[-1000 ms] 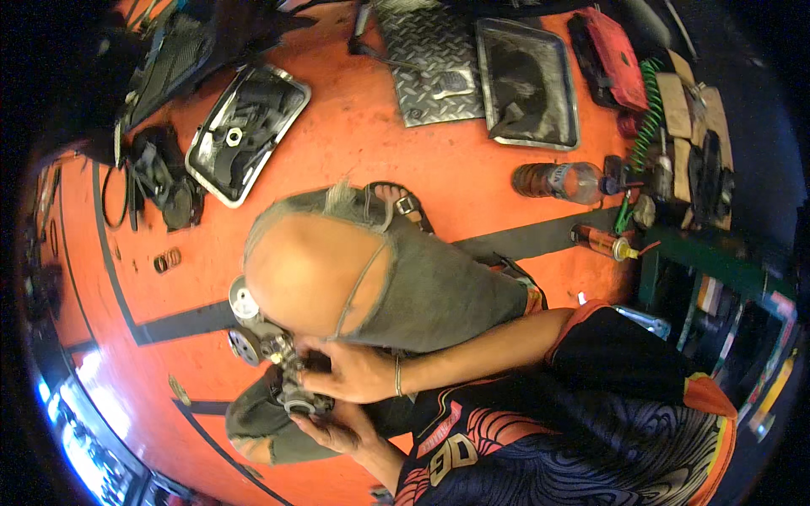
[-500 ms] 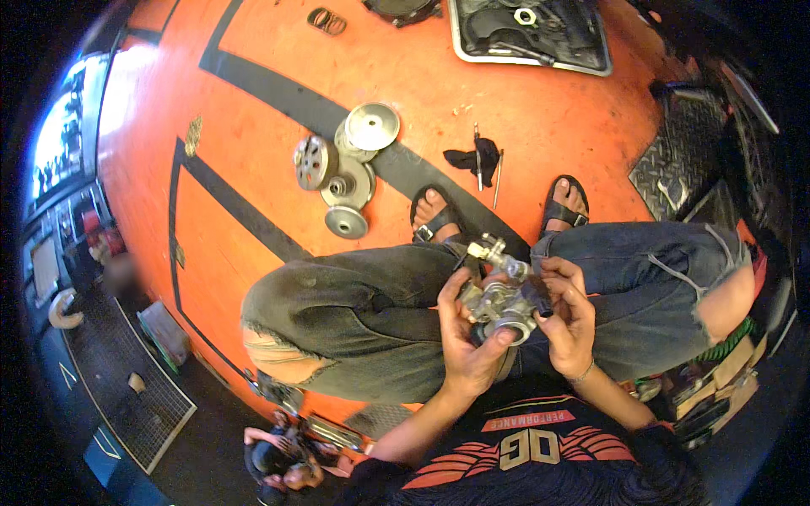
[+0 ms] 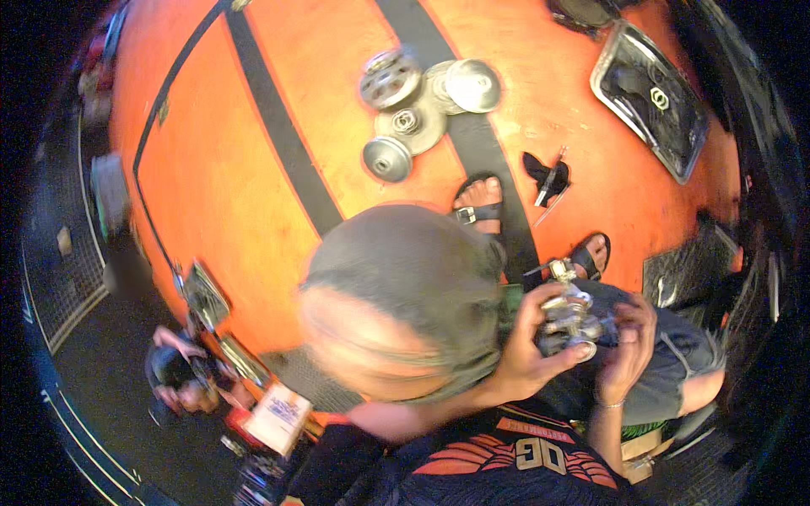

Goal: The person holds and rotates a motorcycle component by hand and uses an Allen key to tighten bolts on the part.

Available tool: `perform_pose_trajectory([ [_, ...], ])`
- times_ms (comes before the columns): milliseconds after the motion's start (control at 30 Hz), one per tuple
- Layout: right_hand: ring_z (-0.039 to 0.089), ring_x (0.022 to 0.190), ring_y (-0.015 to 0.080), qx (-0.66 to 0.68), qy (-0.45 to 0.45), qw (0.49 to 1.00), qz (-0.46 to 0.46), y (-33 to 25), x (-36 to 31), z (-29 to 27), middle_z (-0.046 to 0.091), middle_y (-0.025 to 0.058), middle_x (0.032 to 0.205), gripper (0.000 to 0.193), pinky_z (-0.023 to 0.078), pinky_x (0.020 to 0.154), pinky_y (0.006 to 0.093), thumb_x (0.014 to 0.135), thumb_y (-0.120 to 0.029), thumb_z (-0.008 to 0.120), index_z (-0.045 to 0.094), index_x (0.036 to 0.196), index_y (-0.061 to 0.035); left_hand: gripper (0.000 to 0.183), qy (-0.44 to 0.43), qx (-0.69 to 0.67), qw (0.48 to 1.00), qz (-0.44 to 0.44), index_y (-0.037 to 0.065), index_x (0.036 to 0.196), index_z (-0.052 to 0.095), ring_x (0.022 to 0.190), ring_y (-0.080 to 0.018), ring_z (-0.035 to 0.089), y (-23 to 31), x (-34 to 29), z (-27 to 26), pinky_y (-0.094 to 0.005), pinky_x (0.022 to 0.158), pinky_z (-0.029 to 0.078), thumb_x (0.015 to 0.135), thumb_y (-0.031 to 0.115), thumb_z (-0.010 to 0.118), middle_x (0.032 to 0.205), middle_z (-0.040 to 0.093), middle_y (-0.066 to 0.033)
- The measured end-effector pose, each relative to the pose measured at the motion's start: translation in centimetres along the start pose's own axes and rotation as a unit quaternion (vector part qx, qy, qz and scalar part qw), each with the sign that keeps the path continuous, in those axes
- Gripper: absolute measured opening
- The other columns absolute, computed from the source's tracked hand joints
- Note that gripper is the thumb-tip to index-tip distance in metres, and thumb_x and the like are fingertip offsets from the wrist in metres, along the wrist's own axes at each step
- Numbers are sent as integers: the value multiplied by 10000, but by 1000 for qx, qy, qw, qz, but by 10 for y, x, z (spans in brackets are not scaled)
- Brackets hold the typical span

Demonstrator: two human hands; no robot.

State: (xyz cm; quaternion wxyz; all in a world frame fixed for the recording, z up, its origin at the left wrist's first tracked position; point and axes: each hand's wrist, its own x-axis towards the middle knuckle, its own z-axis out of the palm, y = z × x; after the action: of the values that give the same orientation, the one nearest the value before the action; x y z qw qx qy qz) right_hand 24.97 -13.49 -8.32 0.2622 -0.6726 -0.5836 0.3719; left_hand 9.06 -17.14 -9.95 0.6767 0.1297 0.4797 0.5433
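Note:
A silvery metal carburetor [image 3: 567,319] is held up in front of my lap, its brass-coloured fitting pointing away from me. My left hand [image 3: 536,341] wraps its left side, with the thumb across the near round opening. Against the right side, at a dark part of the carburetor, my right hand [image 3: 629,346] has its fingers curled and closed. The motion blurs the small details, and the palms hide part of the body.
Round metal pulley discs [image 3: 413,126] and a slotted clutch drum [image 3: 390,78] lie on the orange floor. Beyond my feet is a black cloth [image 3: 548,175] with thin tools. A tray [image 3: 631,126] holds dark parts at right. Another person [image 3: 187,371] sits low at left.
The view has swung, so the floor parts and tray appear farther right. My left knee now looms larger. Both hands keep the carburetor between them.

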Motion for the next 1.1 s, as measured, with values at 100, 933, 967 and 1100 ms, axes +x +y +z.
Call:
perform_pose_trajectory([
  [100, 562, 991, 212, 14, 113, 990, 87, 4, 37, -41, 609, 112, 1091, 253, 441, 896, 330, 972, -213, 496, 600, 1006, 16, 798, -45, -13, 996, -76, 64, 1372, 343, 1137, -200, 550, -1, -11, 4, -338, 979, 440, 746, 155, 830, 1225, 560, -107],
  [933, 542, 701, 361, -443, -395, 765, -250, 8, 233, 86, 582, 181, 763, 159, 419, 641, 437, 833, -129, 619, 542, 855, 9, 819, 34, 48, 991, 120, 23, 1364, 375, 966, -182, 535, -15, -18, -17, -357, 888, 455, 719, 282, 809, 1011, 556, -80],
  [967, 541, 692, 367, -436, -404, 758, -269, 7, 243, 96, 579, 184, 753, 159, 417, 632, 443, 827, -126, 621, 539, 848, 8, 814, 66, 98, 978, 174, 27, 1360, 376, 967, -181, 531, -20, -16, -18, -354, 886, 457, 721, 282, 810, 1022, 551, -74],
  [1100, 535, 657, 392, -363, -432, 722, -401, -30, 290, 140, 568, 197, 713, 159, 409, 593, 464, 804, -114, 632, 527, 821, 4, 807, 22, 40, 983, 179, 32, 1357, 359, 1041, -197, 508, -31, -5, -14, -342, 938, 427, 736, 287, 806, 1066, 532, -87],
])
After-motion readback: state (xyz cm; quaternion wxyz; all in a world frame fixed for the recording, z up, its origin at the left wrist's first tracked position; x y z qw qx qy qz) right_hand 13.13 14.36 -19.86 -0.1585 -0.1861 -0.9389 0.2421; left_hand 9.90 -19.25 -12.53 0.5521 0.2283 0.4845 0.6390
